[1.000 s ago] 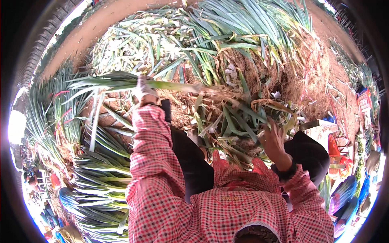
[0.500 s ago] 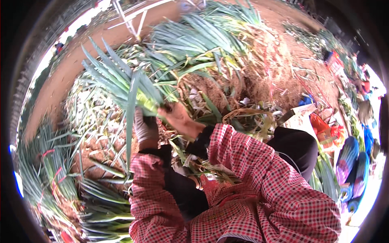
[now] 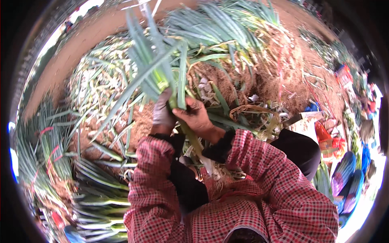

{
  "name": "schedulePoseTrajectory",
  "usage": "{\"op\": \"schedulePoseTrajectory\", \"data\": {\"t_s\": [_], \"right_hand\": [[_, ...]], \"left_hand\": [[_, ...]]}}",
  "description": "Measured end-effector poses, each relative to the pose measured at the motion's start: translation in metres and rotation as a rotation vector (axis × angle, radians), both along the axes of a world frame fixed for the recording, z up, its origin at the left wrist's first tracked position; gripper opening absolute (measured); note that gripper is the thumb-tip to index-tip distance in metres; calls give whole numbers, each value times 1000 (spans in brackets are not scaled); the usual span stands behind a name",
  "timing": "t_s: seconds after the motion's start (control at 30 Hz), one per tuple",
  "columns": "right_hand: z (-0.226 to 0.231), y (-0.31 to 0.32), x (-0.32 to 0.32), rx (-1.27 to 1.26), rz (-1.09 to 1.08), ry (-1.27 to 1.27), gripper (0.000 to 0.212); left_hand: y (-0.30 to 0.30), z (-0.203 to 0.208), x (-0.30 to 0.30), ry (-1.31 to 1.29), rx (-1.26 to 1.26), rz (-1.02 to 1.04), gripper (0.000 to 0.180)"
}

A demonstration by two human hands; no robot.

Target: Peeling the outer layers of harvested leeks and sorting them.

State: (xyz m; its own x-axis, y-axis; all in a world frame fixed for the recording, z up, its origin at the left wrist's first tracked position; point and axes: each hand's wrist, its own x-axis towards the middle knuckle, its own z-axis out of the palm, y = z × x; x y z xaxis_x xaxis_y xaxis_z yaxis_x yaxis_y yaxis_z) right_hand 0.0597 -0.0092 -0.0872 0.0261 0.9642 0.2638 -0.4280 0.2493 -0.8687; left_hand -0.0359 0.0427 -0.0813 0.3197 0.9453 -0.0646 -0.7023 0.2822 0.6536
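Brown ground (image 3: 73, 56) is underlying the whole scene. Across its far part a large pile of leeks (image 3: 210, 28) is lying, green leaves pointing left and a mat of tan roots (image 3: 263, 85) facing right. To the left of the pile, a pale heap of loose leaves (image 3: 97, 73) is spreading over the soil. At the lower left, a row of leeks (image 3: 99, 200) is lying beside the left sleeve (image 3: 152, 182), while red-tied bundles (image 3: 46, 150) are resting farther left. At the right, blue-and-purple packages (image 3: 344, 174) are lying below a red bag (image 3: 323, 135). A single leek (image 3: 163, 81) is slanting in front of the person, its leaves fanning away over the heap and its roots hanging near the lap, between the forearms. The left hand (image 3: 163, 111) is curling firmly around its stem. The right hand (image 3: 197, 117), just beside it, is pinching a leaf at the stem between thumb and fingers.
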Motion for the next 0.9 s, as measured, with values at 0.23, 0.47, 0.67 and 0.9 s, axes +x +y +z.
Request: {"op": "schedulePoseTrajectory", "data": {"t_s": [0.23, 0.47, 0.67, 0.9], "right_hand": [[6, -14, 32, -219, 139, 206, 13], [-77, -103, 147, -526, 79, 76, 13], [-168, -114, 225, -302, -583, -1603, 45], [10, -23, 13, 566, -583, -1670, 50]], "left_hand": [[9, 6, 13, 262, -110, 429, 26], [36, 9, -50, -50, -137, 789, 26], [30, 16, -75, -224, 69, 751, 37], [-6, 23, -15, -335, -2, 549, 48]]}}
